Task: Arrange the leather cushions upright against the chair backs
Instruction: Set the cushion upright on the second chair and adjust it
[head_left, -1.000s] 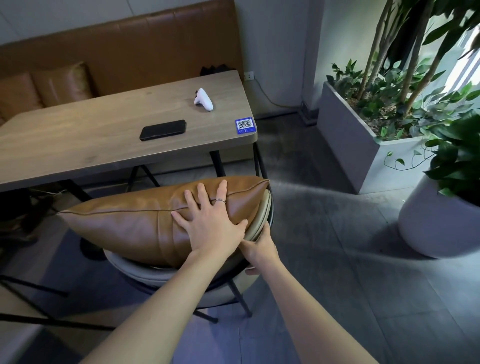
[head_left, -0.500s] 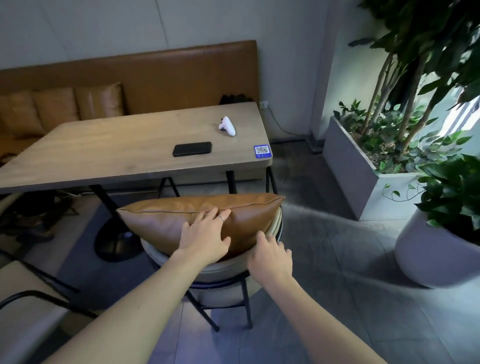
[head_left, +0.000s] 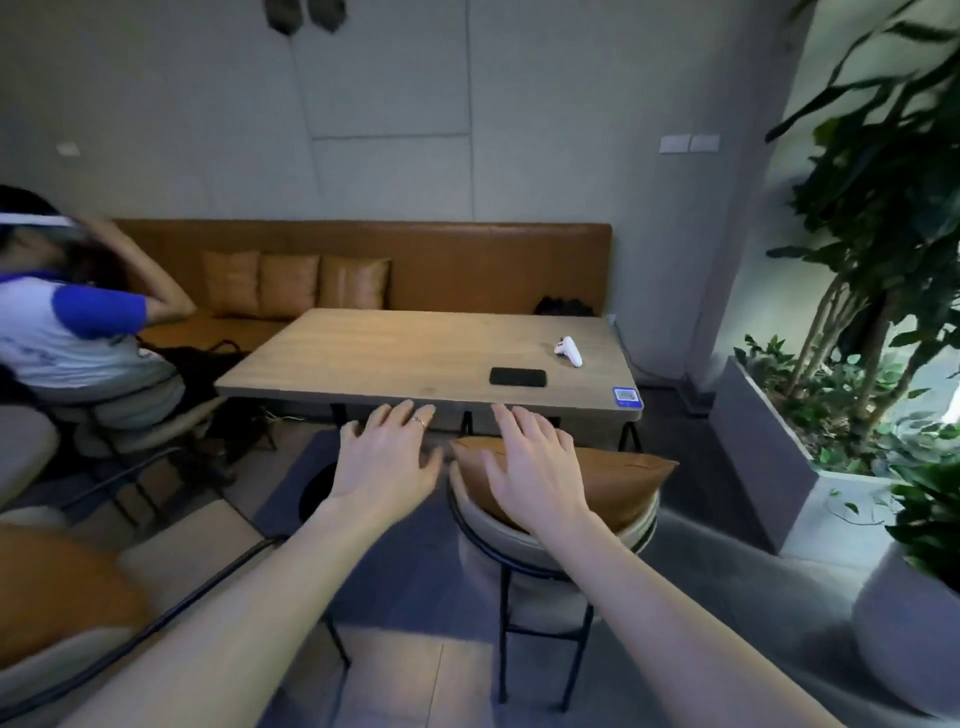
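Both palms spread open, right hand (head_left: 530, 467) seemingly above leather cushion (head_left: 618, 480), left hand (head_left: 387, 460) beside it

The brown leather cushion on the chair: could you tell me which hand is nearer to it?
Right. The right hand is spread over the cushion near its left end; the left hand hovers beside that end, clear of it.
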